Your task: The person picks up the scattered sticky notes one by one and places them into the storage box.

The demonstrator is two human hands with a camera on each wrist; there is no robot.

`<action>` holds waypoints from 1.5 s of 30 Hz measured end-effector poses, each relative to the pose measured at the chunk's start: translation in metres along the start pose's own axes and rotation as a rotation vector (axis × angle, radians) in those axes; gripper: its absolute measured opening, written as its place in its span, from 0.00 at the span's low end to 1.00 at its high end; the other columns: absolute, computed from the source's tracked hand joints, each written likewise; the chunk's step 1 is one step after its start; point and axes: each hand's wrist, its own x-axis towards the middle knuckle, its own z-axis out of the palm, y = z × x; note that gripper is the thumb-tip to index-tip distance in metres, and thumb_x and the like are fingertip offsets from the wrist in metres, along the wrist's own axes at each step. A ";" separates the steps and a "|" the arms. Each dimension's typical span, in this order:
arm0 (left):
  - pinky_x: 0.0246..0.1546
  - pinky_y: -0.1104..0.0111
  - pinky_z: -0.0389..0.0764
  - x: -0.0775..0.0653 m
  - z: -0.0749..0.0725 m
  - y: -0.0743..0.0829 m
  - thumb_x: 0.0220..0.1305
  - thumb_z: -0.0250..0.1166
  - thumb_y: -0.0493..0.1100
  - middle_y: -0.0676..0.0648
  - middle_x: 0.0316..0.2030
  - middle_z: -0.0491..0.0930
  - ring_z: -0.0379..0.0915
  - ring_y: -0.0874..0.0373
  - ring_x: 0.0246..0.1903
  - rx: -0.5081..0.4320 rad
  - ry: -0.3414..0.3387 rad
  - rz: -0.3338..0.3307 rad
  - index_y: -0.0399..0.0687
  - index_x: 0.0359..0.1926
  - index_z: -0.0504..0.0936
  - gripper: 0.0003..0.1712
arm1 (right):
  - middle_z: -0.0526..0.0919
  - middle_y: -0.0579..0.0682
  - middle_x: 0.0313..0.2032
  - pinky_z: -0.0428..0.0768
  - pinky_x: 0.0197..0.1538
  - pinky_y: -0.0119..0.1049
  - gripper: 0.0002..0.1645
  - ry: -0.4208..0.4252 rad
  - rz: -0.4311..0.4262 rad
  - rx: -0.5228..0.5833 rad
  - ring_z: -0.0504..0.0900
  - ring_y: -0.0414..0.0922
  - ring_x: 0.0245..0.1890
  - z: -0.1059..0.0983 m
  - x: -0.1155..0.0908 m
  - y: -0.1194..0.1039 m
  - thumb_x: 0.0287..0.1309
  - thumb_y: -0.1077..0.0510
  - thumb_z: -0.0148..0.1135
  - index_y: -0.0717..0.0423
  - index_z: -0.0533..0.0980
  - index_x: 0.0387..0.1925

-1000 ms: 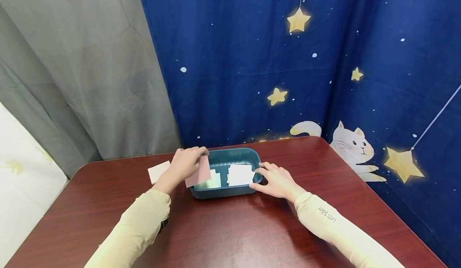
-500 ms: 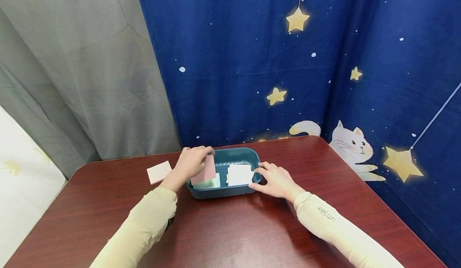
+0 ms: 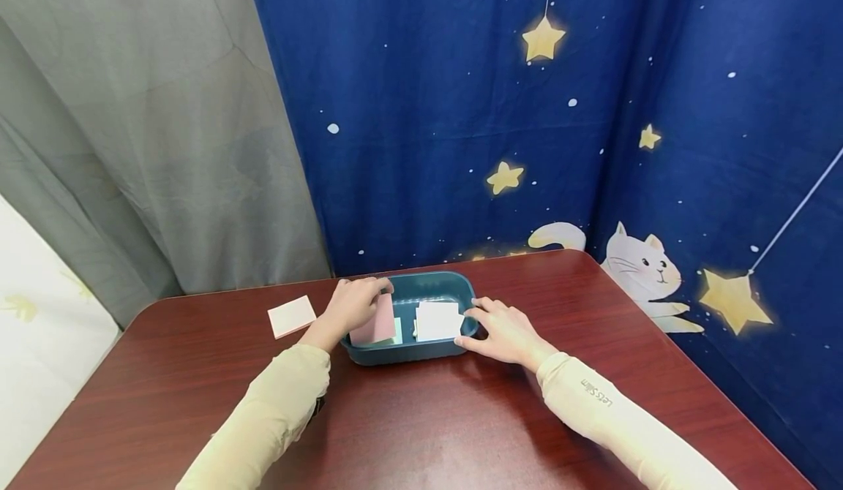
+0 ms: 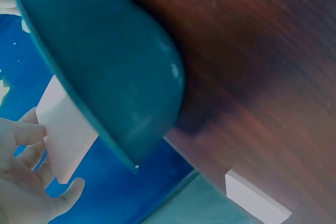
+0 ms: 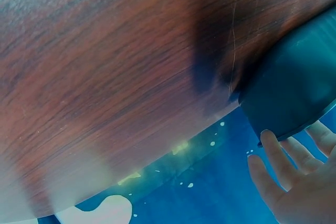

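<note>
My left hand [image 3: 356, 304] pinches a pink pad of notepaper [image 3: 377, 322] at its upper edge. The pad stands tilted, low in the left end of a dark teal bin [image 3: 369, 356]. Behind it a pale green sheet [image 3: 398, 331] shows in part. In the left wrist view, the pad [image 4: 65, 132] stands partly hidden by the bin's wall [image 4: 121, 66], with one digit on its face. My right hand [image 3: 506, 329] rests its spread, fairly straight fingers against the bin's right end. White papers [image 3: 437, 320] lie in the bin's right half.
A second pad, white on top with a pinkish edge [image 3: 292, 317], lies on the reddish-brown table [image 3: 408, 424], left of the bin. Grey curtain [image 3: 165, 132] and blue star-patterned curtain [image 3: 421, 110] hang just beyond the table's back edge.
My left hand has moved rightward and then down, taking the pink pad from over the bin's left rim to lower inside it. My right hand has stayed at the bin's right end.
</note>
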 end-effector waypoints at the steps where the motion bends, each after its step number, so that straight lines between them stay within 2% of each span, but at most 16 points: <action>1: 0.34 0.55 0.65 0.000 0.002 -0.001 0.53 0.52 0.29 0.51 0.32 0.78 0.73 0.57 0.33 -0.006 -0.014 -0.005 0.51 0.40 0.80 0.18 | 0.70 0.50 0.53 0.68 0.46 0.49 0.38 -0.003 0.003 0.000 0.69 0.48 0.50 0.000 0.000 0.000 0.46 0.28 0.50 0.49 0.74 0.50; 7: 0.31 0.57 0.65 -0.002 0.012 -0.005 0.52 0.52 0.29 0.52 0.31 0.78 0.72 0.58 0.32 -0.020 -0.047 -0.021 0.52 0.40 0.79 0.18 | 0.70 0.50 0.53 0.68 0.46 0.48 0.38 -0.005 0.008 -0.001 0.69 0.48 0.50 0.000 0.000 0.000 0.46 0.28 0.50 0.48 0.75 0.50; 26: 0.35 0.54 0.66 -0.002 0.031 -0.013 0.53 0.53 0.30 0.49 0.35 0.78 0.73 0.55 0.38 -0.028 -0.032 -0.064 0.52 0.40 0.79 0.17 | 0.69 0.50 0.53 0.67 0.47 0.50 0.37 -0.009 0.013 0.015 0.69 0.48 0.50 0.000 0.000 -0.002 0.46 0.29 0.51 0.49 0.74 0.50; 31: 0.37 0.53 0.66 -0.003 0.032 -0.014 0.54 0.55 0.32 0.50 0.32 0.76 0.72 0.55 0.36 -0.022 -0.036 -0.068 0.51 0.41 0.79 0.15 | 0.69 0.50 0.53 0.68 0.47 0.49 0.37 -0.006 0.012 0.009 0.69 0.48 0.50 0.000 -0.001 -0.003 0.46 0.29 0.51 0.49 0.74 0.50; 38: 0.41 0.50 0.65 -0.008 0.026 -0.020 0.56 0.58 0.41 0.47 0.39 0.76 0.71 0.51 0.42 -0.024 -0.042 -0.094 0.49 0.45 0.77 0.13 | 0.69 0.50 0.53 0.68 0.46 0.49 0.37 0.000 0.008 0.006 0.69 0.48 0.50 0.000 0.000 -0.002 0.46 0.29 0.51 0.48 0.75 0.50; 45: 0.41 0.49 0.64 -0.017 0.018 -0.026 0.57 0.58 0.45 0.46 0.41 0.75 0.70 0.49 0.42 -0.044 -0.022 -0.091 0.48 0.45 0.77 0.15 | 0.70 0.50 0.53 0.68 0.46 0.49 0.37 0.007 0.006 0.006 0.69 0.48 0.50 0.000 -0.001 -0.003 0.46 0.28 0.51 0.49 0.75 0.49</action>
